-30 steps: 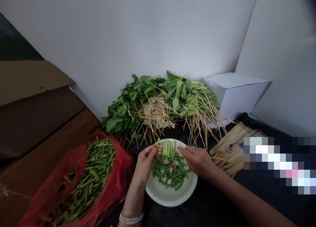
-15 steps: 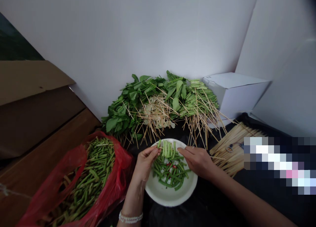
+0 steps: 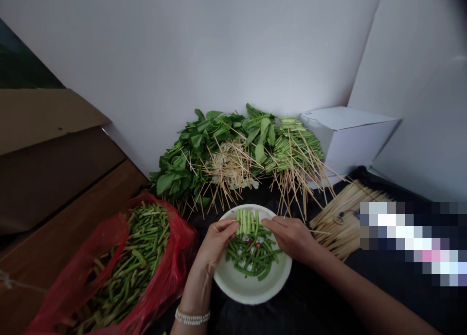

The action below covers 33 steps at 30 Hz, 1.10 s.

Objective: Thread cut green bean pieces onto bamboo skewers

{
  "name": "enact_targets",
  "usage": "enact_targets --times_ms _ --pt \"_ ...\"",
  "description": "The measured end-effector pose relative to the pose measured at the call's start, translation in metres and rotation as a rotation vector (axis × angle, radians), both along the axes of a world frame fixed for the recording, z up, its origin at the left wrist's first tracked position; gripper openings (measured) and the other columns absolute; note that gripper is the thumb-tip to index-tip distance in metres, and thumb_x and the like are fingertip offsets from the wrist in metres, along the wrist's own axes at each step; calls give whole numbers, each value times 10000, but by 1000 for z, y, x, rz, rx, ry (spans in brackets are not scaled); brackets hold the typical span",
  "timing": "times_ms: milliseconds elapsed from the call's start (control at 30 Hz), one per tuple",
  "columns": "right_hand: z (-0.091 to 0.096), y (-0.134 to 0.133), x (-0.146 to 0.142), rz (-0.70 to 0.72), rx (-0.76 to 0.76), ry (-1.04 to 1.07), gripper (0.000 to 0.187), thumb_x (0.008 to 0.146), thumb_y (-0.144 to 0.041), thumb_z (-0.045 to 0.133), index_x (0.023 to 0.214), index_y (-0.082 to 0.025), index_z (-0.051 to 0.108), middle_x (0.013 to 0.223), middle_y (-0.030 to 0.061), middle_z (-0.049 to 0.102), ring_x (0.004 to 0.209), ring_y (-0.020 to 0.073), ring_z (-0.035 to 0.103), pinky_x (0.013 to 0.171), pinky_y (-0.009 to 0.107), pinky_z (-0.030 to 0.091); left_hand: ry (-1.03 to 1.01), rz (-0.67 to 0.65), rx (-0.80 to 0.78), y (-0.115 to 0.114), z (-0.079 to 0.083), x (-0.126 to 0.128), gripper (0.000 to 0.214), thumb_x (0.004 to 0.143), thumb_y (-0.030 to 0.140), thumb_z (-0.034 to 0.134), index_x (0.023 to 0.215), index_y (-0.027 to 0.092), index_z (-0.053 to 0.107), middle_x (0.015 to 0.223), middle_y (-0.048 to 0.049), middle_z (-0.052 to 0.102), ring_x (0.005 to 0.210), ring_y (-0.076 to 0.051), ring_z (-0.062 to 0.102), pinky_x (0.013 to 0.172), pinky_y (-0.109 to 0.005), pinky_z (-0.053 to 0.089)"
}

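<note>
Left hand point(image 3: 215, 243) is curled at the rim of the white plate point(image 3: 233, 289), fingertips just beside a row of cut green beans point(image 3: 248, 222); I can't tell whether it grips one. Right hand point(image 3: 292, 238) lies half-open across the opposite rim, fingertips at that row. More beans fill the plate, a red plastic bag point(image 3: 180, 242) of them sits left, and skewered greens point(image 3: 197, 160) are piled behind.
</note>
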State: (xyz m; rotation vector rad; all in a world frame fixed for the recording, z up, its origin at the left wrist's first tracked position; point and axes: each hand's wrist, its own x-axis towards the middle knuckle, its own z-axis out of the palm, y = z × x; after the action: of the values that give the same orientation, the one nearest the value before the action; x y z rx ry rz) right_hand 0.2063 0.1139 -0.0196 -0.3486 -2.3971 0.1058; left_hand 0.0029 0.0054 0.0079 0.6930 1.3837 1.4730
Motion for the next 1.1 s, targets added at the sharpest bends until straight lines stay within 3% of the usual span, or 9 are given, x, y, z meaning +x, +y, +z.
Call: enact_targets --times_ms 167,333,433,567,700,800,933,1100 --pt "1 0 -1 -31 13 30 282 904 -126 392 1063 -161 622 743 25 628 658 121 575 624 225 431 103 -29 11 0 -2 1 230 686 342 772 775 132 743 639 -15 654 551 -81 503 557 -199 388" --pt "-2 1 -1 -140 33 130 254 913 -147 417 1039 -148 638 698 19 602 629 116 565 610 222 415 313 -173 43 1 -6 10 270 682 295 765 924 178 738 829 -60 713 750 -179 620 718 -284 467" --pt "-2 2 -1 -161 37 140 257 919 -156 416 1047 -152 639 690 17 596 630 117 561 605 222 405 581 -236 51 0 -9 14 249 754 268 685 991 211 733 944 -84 715 874 -230 633 818 -344 471" --pt "-1 2 -1 -158 39 142 249 928 -177 423 1051 -152 638 699 20 599 641 121 566 612 225 400 1013 -277 64 -3 -7 17 273 803 221 608 1043 272 728 1170 -79 644 1127 -270 533 1014 -424 362" --pt "0 1 -2 -162 53 130 267 919 -145 410 1059 -149 637 702 18 602 631 121 563 612 229 395 1221 -337 14 -4 -7 20 325 814 213 589 1112 283 701 1249 -74 607 1201 -280 460 1031 -441 343" --pt "-1 2 -2 -167 61 125 276 911 -135 408 1061 -154 638 694 12 600 626 116 560 606 225 390 1256 -335 16 -2 -10 21 308 824 214 569 1095 257 709 1217 -70 639 1160 -285 476 1006 -444 355" --pt "-2 2 -2 -160 51 136 269 905 -134 418 1054 -148 641 701 18 610 637 114 568 607 222 398 1138 -267 61 1 -10 19 238 815 225 574 970 253 752 1033 -60 718 1027 -287 545 930 -432 386" --pt "-2 1 -2 -157 50 140 260 907 -140 427 1055 -147 641 701 17 605 638 117 575 606 225 409 1002 -14 34 1 -10 14 34 674 252 714 690 247 743 775 -53 720 806 -262 597 785 -372 412"
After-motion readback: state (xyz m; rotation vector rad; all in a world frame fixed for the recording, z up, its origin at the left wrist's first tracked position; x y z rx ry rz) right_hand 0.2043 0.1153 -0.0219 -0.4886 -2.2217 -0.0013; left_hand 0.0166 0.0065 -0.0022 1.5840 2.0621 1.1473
